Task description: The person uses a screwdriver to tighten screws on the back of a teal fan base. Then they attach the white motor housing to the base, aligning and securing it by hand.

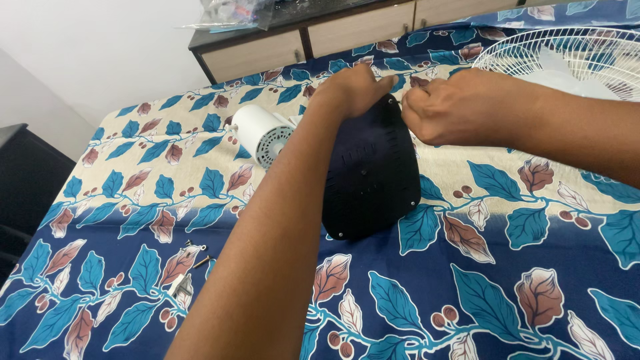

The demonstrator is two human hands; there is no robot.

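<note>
1. A plain white wall [100, 40] fills the upper left, evenly and softly lit, with no hard shadows on it.
2. Against the wall stands a low cabinet [313, 37] with a dark top and pale, wood-toned drawer fronts set in a dark frame.
3. Crumpled clear plastic wrapping [230, 13] lies on the cabinet's dark top.
4. A dark piece of furniture [27, 180] stands at the left edge, only partly in view.
5. The foreground surface is covered by a printed cloth [507, 280], navy and cream, patterned with blue and brown leaves and small berries.
</note>
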